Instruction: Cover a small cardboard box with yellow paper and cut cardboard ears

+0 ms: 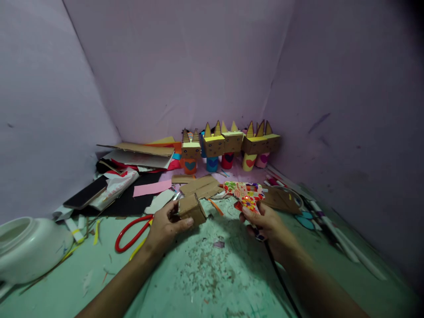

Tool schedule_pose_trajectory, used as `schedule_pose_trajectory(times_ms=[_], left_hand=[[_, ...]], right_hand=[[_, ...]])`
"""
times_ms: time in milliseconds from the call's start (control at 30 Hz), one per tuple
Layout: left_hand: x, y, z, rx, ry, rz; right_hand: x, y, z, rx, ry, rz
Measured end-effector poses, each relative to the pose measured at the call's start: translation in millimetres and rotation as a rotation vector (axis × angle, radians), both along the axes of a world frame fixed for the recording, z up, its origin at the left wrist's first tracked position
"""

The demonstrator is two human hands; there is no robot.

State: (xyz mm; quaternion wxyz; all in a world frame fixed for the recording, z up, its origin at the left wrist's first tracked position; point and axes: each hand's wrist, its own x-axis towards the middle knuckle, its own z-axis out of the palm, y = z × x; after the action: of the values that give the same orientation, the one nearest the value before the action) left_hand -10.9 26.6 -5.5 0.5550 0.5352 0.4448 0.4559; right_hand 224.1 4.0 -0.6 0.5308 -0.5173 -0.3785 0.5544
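A small cardboard box is gripped between the thumb and fingers of my left hand. My right hand is wrapped around the handle of a flower-patterned hot glue gun, whose nozzle points left. A dark cord runs from the glue gun down under my right wrist. Flat cardboard scraps lie just beyond the box. Beside my left hand are scissors with red and yellow handles, their blades partly hidden.
Several cat-like cardboard figures stand along the back wall. Cardboard sheets, a pink paper strip and a dark phone-like slab lie left. A white ceramic pot sits at far left. Pens and sticks lie along the right wall.
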Motion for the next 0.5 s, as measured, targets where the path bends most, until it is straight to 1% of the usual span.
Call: schedule_pose_trajectory(times_ms=[100,200,267,333,400,433,500], left_hand=[[1.6,-1.7,-0.6,0.038,0.088,-0.022],[6.4,-6.3,-1.1,0.102,0.236,-0.047],[11.6,-10.9,-1.4,0.148,0.364,-0.042],[17.4,-15.7,-1.9,0.205,0.5,-0.031],[22.5,-19.3,-3.0,0.267,0.62,-0.026],[24.3,-20.3,-3.9,0.298,0.665,-0.031],[26.3,-20.9,-6.7,0.34,0.733,-0.05]], right_hand=[[4.6,5.5,-3.8,-0.045,-0.051,-0.077],[11.3,9.8,-6.7,-0.057,-0.135,-0.134],[16.4,10.1,-8.5,-0.033,-0.221,-0.158],[21.9,8.2,-10.9,0.004,-0.327,-0.15],[27.4,5.0,-13.6,0.014,-0.475,-0.116],[29.9,3.4,-14.5,0.005,-0.586,-0.1],[33.7,0.3,-14.4,-0.038,-0.874,-0.09]])
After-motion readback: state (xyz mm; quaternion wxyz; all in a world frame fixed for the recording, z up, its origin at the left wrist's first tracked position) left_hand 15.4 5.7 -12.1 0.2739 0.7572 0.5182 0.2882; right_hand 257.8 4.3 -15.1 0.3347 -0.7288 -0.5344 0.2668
